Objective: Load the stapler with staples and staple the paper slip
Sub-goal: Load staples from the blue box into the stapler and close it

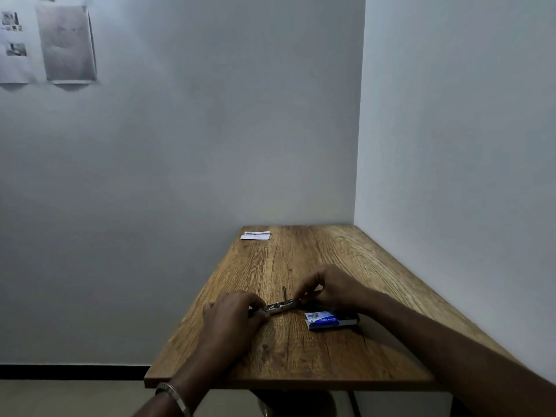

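A small metal stapler lies on the wooden table, with a thin metal part sticking straight up from its middle. My left hand grips the stapler's left end. At the stapler's right end my right hand has its fingertips pinched together; what they pinch is too small to tell. A blue box of staples lies just in front of my right wrist, partly slid open. The white paper slip rests flat at the table's far left corner, away from both hands.
The table stands in a corner, with one wall along its far edge and another along its right side. Its left and near edges drop off to the floor. Printed sheets hang on the wall at the upper left.
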A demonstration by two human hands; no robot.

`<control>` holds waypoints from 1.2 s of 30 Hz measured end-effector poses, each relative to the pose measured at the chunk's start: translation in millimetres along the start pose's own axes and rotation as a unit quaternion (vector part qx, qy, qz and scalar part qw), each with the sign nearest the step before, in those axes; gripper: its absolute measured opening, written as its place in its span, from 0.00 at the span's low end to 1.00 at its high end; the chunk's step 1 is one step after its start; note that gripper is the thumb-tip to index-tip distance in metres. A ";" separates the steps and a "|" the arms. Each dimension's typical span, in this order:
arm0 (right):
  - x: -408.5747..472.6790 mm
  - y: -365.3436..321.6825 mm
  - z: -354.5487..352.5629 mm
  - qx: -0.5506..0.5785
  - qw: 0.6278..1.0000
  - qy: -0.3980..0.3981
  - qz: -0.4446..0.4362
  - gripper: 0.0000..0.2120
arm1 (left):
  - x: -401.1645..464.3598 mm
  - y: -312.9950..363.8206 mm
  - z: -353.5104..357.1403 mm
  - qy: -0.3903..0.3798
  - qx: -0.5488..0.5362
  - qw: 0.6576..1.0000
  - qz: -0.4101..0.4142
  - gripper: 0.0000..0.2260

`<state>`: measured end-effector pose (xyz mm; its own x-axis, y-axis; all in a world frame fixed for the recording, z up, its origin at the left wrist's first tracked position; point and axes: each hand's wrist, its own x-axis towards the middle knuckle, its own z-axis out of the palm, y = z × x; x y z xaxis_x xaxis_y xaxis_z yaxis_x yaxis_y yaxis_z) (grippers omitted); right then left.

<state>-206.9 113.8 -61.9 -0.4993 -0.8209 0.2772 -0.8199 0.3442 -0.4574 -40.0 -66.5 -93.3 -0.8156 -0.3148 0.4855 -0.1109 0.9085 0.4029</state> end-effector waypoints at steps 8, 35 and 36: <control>-4.6 11.0 -11.9 0.019 1.000 -0.009 0.017 0.08 | 0.4 -1.2 1.3 0.005 0.003 1.000 -0.014 0.05; -14.2 -2.7 -20.4 0.164 0.983 0.084 0.015 0.10 | -1.9 3.9 -4.3 -0.027 -0.024 0.999 -0.017 0.07; -11.2 -12.4 -19.2 0.129 0.988 0.081 -0.007 0.11 | -1.7 3.9 -4.3 -0.029 -0.023 0.999 -0.017 0.08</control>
<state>-196.5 127.4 -43.2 -0.5435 -0.7340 0.4072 -0.7392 0.1889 -0.6464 -36.6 -63.6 -89.2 -0.8437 -0.3280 0.4249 -0.1148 0.8836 0.4540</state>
